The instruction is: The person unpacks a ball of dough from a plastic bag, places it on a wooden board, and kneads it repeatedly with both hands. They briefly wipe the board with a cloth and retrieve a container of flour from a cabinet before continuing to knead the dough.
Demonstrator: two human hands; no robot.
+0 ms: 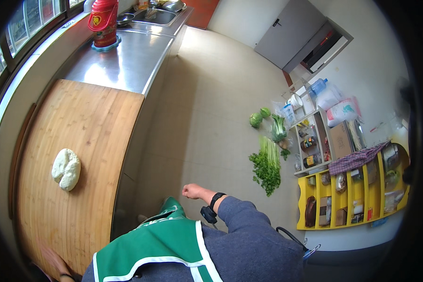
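Observation:
A pale lump of dough [66,170] with a deep fold down its middle sits on a large wooden board [91,141]. My left hand [52,256] is at the board's near end, low in the picture. It is blurred, its fingers look extended, and nothing shows in it; contact with the board is unclear. My right hand [193,191] hangs over the floor beside the counter, away from the board. Its fingers are curled in with nothing visible in them, and a black strap with a small device circles that wrist.
Beyond the board, a red thermos flask [105,26] stands on the steel counter [137,53], before a sink [155,17]. Cabbages [256,120] and leafy greens [268,169] lie on the floor at right. A yellow shelf [342,201] holds packages by the wall.

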